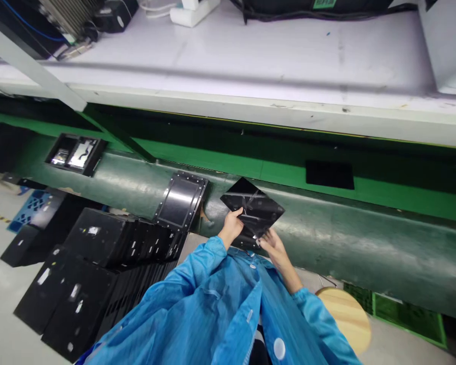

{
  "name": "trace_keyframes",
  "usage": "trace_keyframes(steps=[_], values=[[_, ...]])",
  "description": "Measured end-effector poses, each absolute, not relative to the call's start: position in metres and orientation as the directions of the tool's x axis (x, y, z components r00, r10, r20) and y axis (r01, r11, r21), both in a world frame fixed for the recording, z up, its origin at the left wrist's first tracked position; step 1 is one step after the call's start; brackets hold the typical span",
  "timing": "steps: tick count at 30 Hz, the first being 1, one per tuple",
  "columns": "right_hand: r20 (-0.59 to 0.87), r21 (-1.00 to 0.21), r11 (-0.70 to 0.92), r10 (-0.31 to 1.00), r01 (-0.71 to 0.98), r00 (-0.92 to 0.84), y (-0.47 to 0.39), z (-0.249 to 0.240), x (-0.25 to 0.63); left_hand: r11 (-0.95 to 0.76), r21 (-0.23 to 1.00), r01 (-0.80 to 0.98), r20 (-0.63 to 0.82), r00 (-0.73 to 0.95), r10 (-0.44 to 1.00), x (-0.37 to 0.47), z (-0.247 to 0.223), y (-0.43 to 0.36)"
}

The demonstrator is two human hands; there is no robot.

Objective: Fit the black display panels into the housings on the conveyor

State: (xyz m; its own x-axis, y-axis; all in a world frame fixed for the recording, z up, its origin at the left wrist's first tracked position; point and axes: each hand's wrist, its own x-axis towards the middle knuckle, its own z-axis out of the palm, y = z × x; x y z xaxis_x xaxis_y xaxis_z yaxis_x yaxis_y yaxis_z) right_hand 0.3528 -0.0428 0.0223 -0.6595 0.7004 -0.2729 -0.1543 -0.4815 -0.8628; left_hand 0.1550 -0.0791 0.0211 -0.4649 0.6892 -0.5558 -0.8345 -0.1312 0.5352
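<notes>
A thin, glossy black panel (pixel 256 205) is held at a tilt above the green bench, with light reflecting off its face. My left hand (pixel 231 225) grips its left edge, thumb on top and fingers underneath. At the near corner, my right hand (pixel 271 244) is closed around the edge beside a small white tab (pixel 256 238); its fingers are slightly blurred. Another dark piece with small bright dots (pixel 247 238) lies partly hidden below the panel. To the left, a black frame with screws along its border (pixel 181 200) rests on the bench edge.
The green bench (pixel 365 233) runs below a white shelf (pixel 251 61). A flat black sheet (pixel 330 174) lies at the back right. On the left are an open black box (pixel 76 153) and stacked black trays (pixel 99 238). A round wooden stool (pixel 344 317) stands at right.
</notes>
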Motion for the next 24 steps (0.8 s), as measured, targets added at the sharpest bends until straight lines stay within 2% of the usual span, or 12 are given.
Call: trace_keyframes(steps=[2,4,7,9,12,16,19,24], values=[[-0.355,-0.853,-0.512,0.710,-0.101,-0.609,-0.026,0.009,0.376,-0.092,0.504,-0.859,-0.571,-0.411,0.710,0.141,0.015,-0.091],[-0.449,-0.860,-0.509,0.736,0.023,-0.507,-0.007,-0.004,0.384,0.016,0.477,-0.879,-0.606,-0.316,0.730,0.130,0.008,-0.102],[-0.497,-0.867,-0.392,0.715,0.307,-0.491,0.017,-0.017,0.373,0.202,0.469,-0.860,-0.669,-0.197,0.717,0.122,-0.002,-0.112],[-0.499,-0.859,-0.305,0.676,0.410,-0.542,0.024,-0.021,0.359,0.269,0.487,-0.831,-0.690,-0.178,0.701,0.119,-0.009,-0.114],[-0.523,-0.845,-0.320,0.657,0.428,-0.543,0.021,-0.026,0.345,0.307,0.524,-0.794,-0.692,-0.188,0.696,0.116,-0.019,-0.112],[-0.565,-0.825,-0.460,0.681,0.330,-0.465,0.004,-0.033,0.341,0.331,0.553,-0.764,-0.660,-0.160,0.734,0.110,-0.030,-0.108],[-0.578,-0.816,-0.506,0.731,0.280,-0.364,-0.006,-0.039,0.339,0.355,0.578,-0.734,-0.664,-0.171,0.728,0.105,-0.037,-0.102],[-0.496,-0.838,-0.344,0.805,0.423,-0.327,-0.016,-0.046,0.332,0.426,0.604,-0.673,-0.687,-0.169,0.707,0.095,-0.040,-0.090]])
